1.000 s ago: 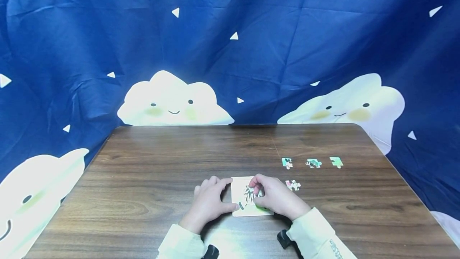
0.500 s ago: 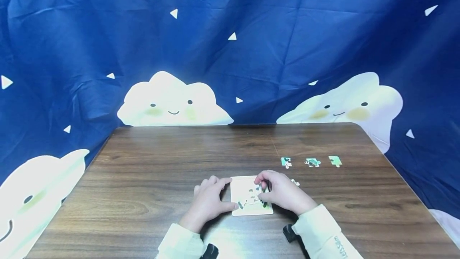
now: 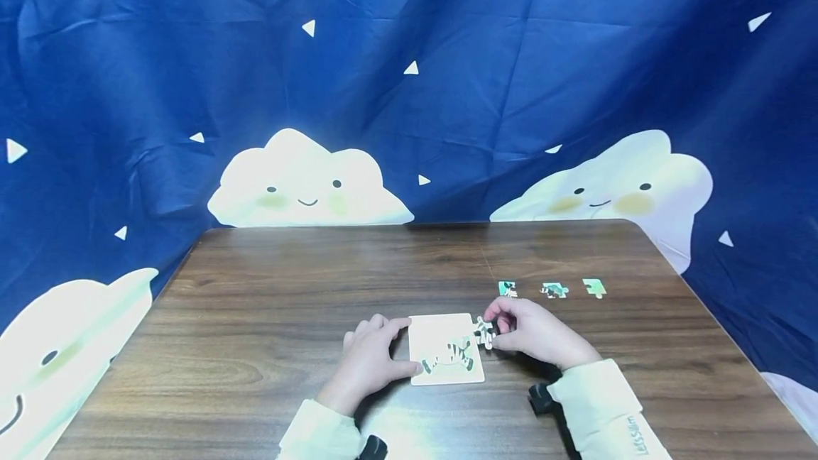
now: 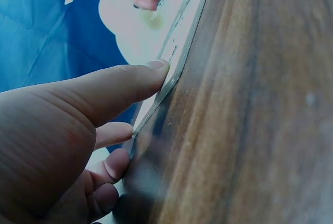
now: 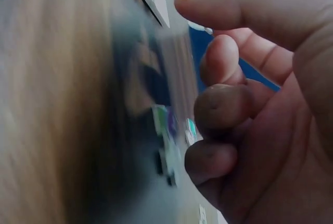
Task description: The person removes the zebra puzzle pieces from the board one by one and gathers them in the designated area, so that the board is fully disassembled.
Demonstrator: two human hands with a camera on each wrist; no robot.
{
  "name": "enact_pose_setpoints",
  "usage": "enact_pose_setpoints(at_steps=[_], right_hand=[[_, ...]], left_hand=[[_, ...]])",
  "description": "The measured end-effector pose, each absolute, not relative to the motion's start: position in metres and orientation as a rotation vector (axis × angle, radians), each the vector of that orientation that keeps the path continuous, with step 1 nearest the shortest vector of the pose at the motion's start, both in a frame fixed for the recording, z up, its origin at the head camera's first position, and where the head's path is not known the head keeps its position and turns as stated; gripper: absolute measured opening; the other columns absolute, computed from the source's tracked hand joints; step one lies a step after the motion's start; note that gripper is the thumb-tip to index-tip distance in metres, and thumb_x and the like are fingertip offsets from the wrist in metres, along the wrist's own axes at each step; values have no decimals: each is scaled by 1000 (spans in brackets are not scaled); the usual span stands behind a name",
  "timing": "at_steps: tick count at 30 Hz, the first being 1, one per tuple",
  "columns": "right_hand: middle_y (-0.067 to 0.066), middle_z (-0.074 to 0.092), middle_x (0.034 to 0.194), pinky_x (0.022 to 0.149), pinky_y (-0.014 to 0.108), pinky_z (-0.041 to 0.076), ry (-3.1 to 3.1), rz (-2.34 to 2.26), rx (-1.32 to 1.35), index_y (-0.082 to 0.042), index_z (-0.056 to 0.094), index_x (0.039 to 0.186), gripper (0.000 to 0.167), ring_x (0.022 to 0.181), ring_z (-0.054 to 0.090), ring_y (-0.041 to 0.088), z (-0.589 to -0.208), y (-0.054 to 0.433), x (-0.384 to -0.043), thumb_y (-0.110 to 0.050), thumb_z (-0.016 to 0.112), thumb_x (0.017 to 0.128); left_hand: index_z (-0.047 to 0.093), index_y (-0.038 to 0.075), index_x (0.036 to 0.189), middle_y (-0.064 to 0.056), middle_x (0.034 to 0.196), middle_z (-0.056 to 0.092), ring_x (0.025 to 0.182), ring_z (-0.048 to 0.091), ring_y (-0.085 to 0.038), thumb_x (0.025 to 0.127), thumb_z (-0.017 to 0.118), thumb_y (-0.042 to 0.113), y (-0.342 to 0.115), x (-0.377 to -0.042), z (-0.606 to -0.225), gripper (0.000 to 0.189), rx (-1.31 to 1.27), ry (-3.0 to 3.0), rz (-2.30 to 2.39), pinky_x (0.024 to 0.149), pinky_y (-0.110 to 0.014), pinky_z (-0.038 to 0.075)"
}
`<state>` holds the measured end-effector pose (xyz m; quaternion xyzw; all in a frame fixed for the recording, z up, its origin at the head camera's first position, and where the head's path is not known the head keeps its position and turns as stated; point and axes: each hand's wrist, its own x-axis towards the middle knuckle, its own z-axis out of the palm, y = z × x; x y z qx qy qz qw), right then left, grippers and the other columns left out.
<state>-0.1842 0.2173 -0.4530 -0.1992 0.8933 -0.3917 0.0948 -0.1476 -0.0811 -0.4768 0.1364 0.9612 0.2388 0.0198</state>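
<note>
A square white puzzle board [image 3: 441, 329] lies flat on the table, bearing a black-and-white striped zebra figure in its lower part. My left hand [image 3: 368, 360] rests at the board's left side, thumb on its lower left edge and index fingertip at the upper left corner. In the left wrist view, the thumb [image 4: 130, 81] lies straight over the board's rim. Just off the board's right edge, my right hand [image 3: 533, 332] pinches a striped jigsaw piece [image 3: 483, 333] between thumb and index finger. The other right fingers are curled in.
Farther back on the right lie three jigsaw pieces: a striped one [image 3: 508, 289], a green patterned one [image 3: 554, 290] and a plain green one [image 3: 594, 287]. Another piece [image 5: 166, 148] lies beside the right hand. A blue cloud-printed curtain [image 3: 358, 91] hangs behind the brown table [image 3: 287, 289].
My right hand has moved right, carrying the striped jigsaw piece from over the board to beside its right edge. It now covers the nearest loose piece. The left hand stays put.
</note>
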Motion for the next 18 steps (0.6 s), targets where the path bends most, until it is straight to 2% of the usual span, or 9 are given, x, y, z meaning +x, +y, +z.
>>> enact_pose_setpoints(at_steps=[10, 18], right_hand=[[-1, 52, 75, 65, 25, 40, 2649, -1205, -554, -10, 64, 96, 28, 70, 50, 11, -451, 246, -186, -2, 75, 72], [0, 52, 77, 67, 26, 39, 2672, -1208, -492, -10, 64, 100, 30, 71, 49, 11, -449, 266, -187, -7, 78, 73]], left_hand=[[61, 20, 136, 2, 105, 55, 89, 46, -19, 70, 83, 52, -81, -146, -479, 77, 405, 2979, 761, 79, -43, 33], [61, 20, 137, 3, 102, 54, 88, 45, -18, 70, 83, 52, -81, -146, -479, 77, 400, 2979, 767, 79, -43, 33]])
